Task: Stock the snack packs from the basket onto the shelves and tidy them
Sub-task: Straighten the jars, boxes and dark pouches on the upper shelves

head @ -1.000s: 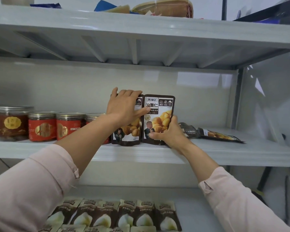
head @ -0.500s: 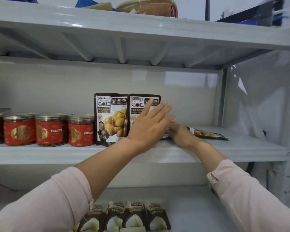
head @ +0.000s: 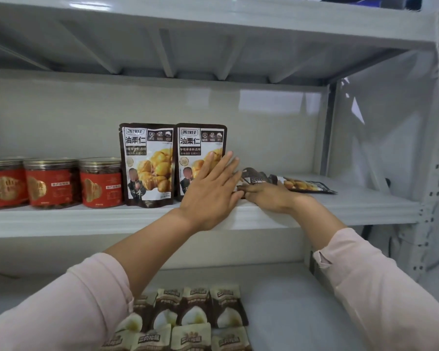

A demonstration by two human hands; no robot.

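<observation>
Brown-and-white chestnut pouches (head: 147,164): two stand upright side by side at frame centre on the grey metal shelf (head: 365,206), just right of the red-labelled clear jars (head: 52,183).
Left hand (head: 211,191): released, fingers straight and spread, flat over the right pouch's lower front.
Right hand (head: 274,197): palm down, fingertips at the raised end of a dark flat-lying pouch (head: 255,177) right of centre; whether it grasps cannot be told.

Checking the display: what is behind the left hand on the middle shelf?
The right chestnut pack stands upright behind the left hand, beside a second pack. The hand covers its lower right part, so how that corner meets the shelf cannot be seen.
</observation>
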